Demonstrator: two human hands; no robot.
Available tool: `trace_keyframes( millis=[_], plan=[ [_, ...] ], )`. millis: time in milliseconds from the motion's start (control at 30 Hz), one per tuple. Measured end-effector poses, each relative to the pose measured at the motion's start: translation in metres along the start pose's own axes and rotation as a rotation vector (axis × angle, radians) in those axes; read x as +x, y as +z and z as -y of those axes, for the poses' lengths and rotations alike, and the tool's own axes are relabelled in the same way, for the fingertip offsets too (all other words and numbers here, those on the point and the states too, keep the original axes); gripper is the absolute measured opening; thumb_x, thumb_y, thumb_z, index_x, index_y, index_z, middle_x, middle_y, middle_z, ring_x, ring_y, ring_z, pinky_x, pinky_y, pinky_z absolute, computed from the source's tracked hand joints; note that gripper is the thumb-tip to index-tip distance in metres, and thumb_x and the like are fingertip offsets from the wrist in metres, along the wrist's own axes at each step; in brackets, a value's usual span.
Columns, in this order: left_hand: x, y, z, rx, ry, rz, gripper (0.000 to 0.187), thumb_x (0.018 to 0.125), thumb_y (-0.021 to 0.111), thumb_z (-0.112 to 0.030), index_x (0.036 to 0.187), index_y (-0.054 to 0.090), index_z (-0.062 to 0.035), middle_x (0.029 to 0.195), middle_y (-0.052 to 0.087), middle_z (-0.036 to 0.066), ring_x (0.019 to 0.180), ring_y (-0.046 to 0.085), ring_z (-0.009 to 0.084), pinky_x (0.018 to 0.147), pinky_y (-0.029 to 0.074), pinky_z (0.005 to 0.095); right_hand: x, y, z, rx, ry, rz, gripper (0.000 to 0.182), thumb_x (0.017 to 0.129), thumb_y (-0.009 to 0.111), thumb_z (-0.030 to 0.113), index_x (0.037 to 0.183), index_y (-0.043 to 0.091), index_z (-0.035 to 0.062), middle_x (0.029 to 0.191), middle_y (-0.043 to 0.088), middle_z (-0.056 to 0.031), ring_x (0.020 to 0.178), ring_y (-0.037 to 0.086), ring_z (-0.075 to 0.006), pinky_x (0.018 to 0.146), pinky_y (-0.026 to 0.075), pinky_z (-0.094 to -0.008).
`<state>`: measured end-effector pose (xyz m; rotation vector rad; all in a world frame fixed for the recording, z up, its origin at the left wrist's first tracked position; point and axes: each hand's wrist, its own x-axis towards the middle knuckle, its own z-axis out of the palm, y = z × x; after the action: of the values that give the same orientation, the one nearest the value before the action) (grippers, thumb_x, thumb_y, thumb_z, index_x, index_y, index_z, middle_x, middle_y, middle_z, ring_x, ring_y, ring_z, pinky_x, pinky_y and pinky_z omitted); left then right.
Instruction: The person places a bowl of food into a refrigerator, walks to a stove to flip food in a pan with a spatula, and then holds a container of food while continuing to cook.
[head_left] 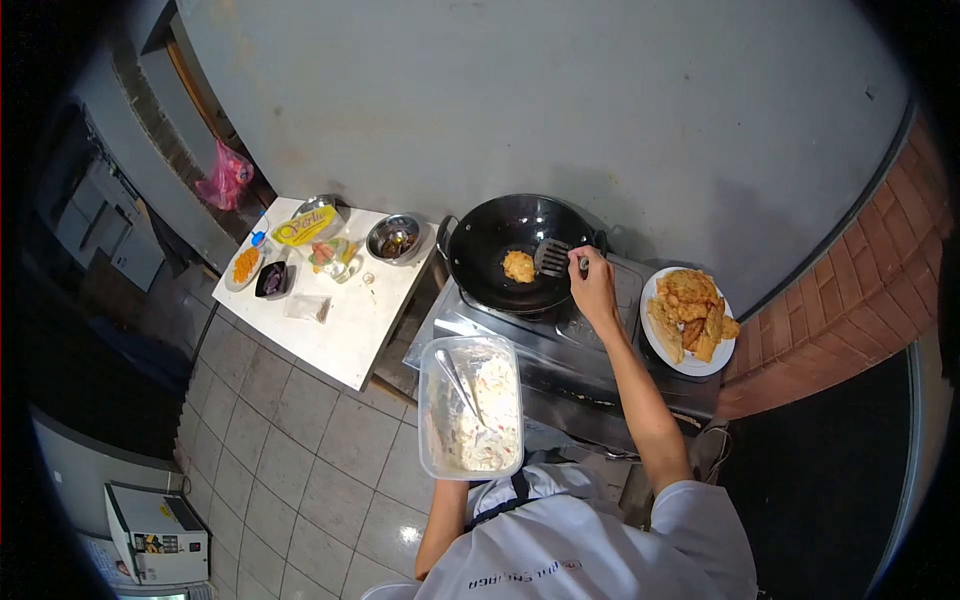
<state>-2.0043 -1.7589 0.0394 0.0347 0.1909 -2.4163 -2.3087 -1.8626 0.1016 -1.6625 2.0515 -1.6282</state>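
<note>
My right hand (592, 278) is closed around the handle of a slotted spatula (552, 258). Its slotted head is inside a black wok (490, 225), just right of a golden fritter (518, 266) in the bottom. In front of my body, a clear plastic container (429, 410) holds pale, lumpy batter (495, 430), with a metal spoon (458, 380) leaning in it. My left hand (452, 492) supports the container from below; the fingers are hidden beneath it.
The wok sits on a metal gas stove (470, 325). To its right, fried pieces (690, 310) fill a white plate (665, 357). On the white table (345, 345) at left are a metal bowl (395, 240), a small black bowl (271, 280) and a yellow packet (305, 227). A brick edge (800, 350) borders the right.
</note>
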Motion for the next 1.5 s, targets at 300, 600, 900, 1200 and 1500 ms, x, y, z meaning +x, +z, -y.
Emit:
trace_keyframes(
  millis=[300, 600, 900, 1200, 1500],
  plan=[
    [-0.003, -0.010, 0.003, -0.016, -0.027, 0.031, 0.090, 0.079, 0.045, -0.069, 0.145, 0.025, -0.0115, 0.142, 0.032, 0.025, 0.116, 0.037, 0.0594, 0.089, 0.039, 0.0697, -0.001, 0.004, -0.004, -0.019, -0.028, 0.002, 0.005, 0.083, 0.058, 0.001, 0.083, 0.056, -0.0034, 0.076, 0.061, -0.0154, 0.059, 0.059, -0.0257, 0.056, 0.044, -0.0356],
    [0.002, -0.013, 0.006, -0.028, -0.021, 0.056, 0.092, 0.079, 0.047, -0.070, 0.145, 0.024, -0.0116, 0.141, 0.032, 0.026, 0.115, 0.037, 0.0615, 0.087, 0.039, 0.0712, 0.007, 0.013, -0.023, -0.063, -0.084, -0.046, 0.013, 0.086, 0.057, 0.007, 0.079, 0.053, -0.0027, 0.068, 0.055, -0.0178, 0.061, 0.056, -0.0322, 0.057, 0.043, -0.0386],
    [-0.014, -0.024, 0.005, -0.043, 0.004, 0.078, 0.091, 0.079, 0.046, -0.070, 0.145, 0.024, -0.0109, 0.139, 0.032, 0.028, 0.112, 0.039, 0.0614, 0.084, 0.041, 0.0707, 0.010, 0.021, -0.024, -0.041, -0.091, -0.048, 0.015, 0.087, 0.058, 0.009, 0.079, 0.052, -0.0029, 0.070, 0.056, -0.0181, 0.063, 0.056, -0.0351, 0.060, 0.043, -0.0397],
    [-0.022, -0.040, 0.014, -0.063, 0.016, 0.080, 0.091, 0.080, 0.045, -0.070, 0.145, 0.024, -0.0102, 0.137, 0.033, 0.030, 0.109, 0.041, 0.0613, 0.080, 0.043, 0.0701, 0.005, 0.018, -0.045, -0.079, -0.123, -0.056, 0.016, 0.087, 0.059, 0.009, 0.078, 0.052, -0.0026, 0.066, 0.055, -0.0149, 0.056, 0.056, -0.0277, 0.054, 0.044, -0.0359],
    [-0.024, -0.055, 0.023, -0.109, -0.004, 0.101, 0.091, 0.080, 0.044, -0.070, 0.145, 0.024, -0.0095, 0.135, 0.033, 0.033, 0.106, 0.043, 0.0613, 0.076, 0.044, 0.0696, 0.002, 0.012, -0.055, -0.058, -0.105, -0.037, 0.019, 0.088, 0.060, 0.011, 0.077, 0.052, -0.0020, 0.059, 0.055, -0.0108, 0.050, 0.059, -0.0182, 0.048, 0.047, -0.0313]
  ],
)
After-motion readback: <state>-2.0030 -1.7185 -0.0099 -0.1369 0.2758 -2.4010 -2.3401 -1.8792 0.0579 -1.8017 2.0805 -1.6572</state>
